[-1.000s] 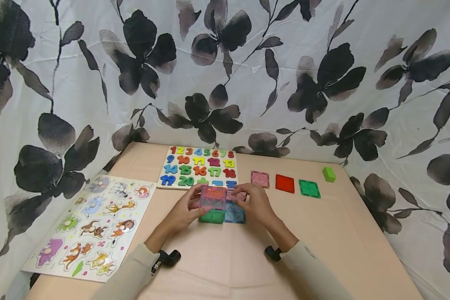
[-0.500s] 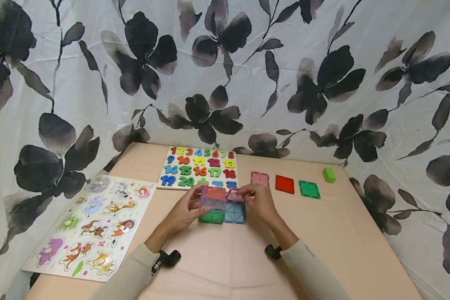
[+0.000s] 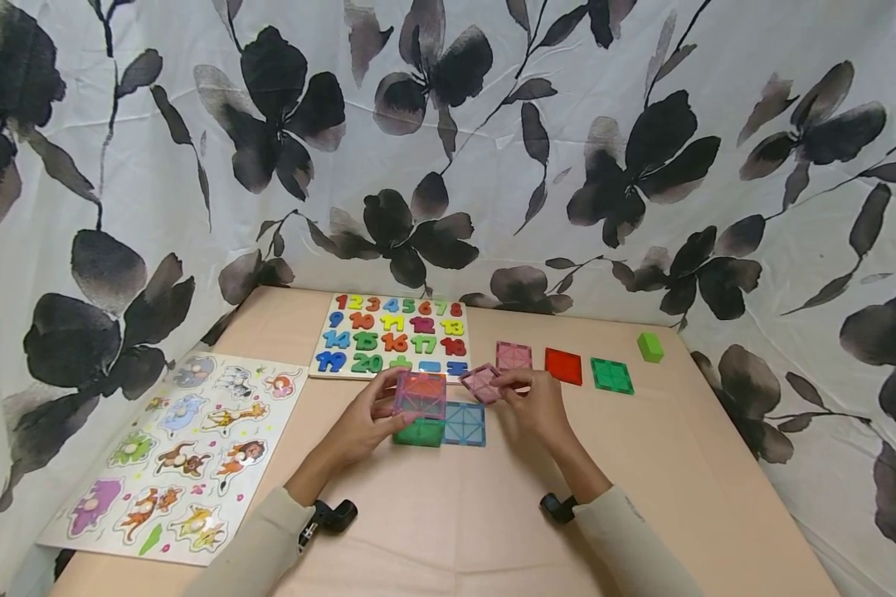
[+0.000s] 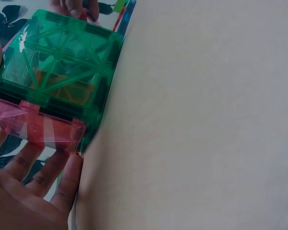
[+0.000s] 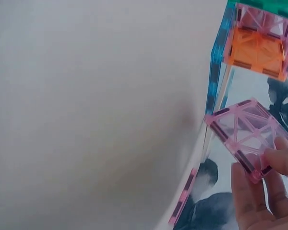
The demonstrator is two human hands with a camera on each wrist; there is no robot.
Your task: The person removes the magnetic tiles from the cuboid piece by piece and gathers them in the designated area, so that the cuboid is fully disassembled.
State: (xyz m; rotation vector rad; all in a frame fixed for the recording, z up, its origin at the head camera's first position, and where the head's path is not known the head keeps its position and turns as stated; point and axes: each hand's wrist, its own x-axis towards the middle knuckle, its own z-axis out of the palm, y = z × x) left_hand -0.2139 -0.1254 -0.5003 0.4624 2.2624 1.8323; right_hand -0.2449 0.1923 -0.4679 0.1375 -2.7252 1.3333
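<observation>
My left hand (image 3: pixel 362 423) holds a small box of see-through magnetic tiles, thumb on one side and fingers on the other. The box has a green tile (image 4: pixel 62 57), a pink tile (image 3: pixel 421 395) and an orange tile (image 5: pixel 259 50). A blue tile (image 3: pixel 465 424) lies flat against the box's right side. My right hand (image 3: pixel 533 406) pinches a loose pink tile (image 5: pixel 252 127) between thumb and fingers. That tile is turned cornerwise, above and right of the blue one in the head view, apart from the box.
Behind my hands, a pink tile (image 3: pixel 513 356), a red tile (image 3: pixel 563 366) and a green tile (image 3: pixel 612 376) lie in a row. A light green block (image 3: pixel 650 347) is at the far right. A number puzzle board (image 3: pixel 343 377) and an animal puzzle board (image 3: pixel 104 549) lie back and left.
My right hand has pulled the pink tile away from beside the box, to the right, and turned it cornerwise. My left hand keeps its hold on the box.
</observation>
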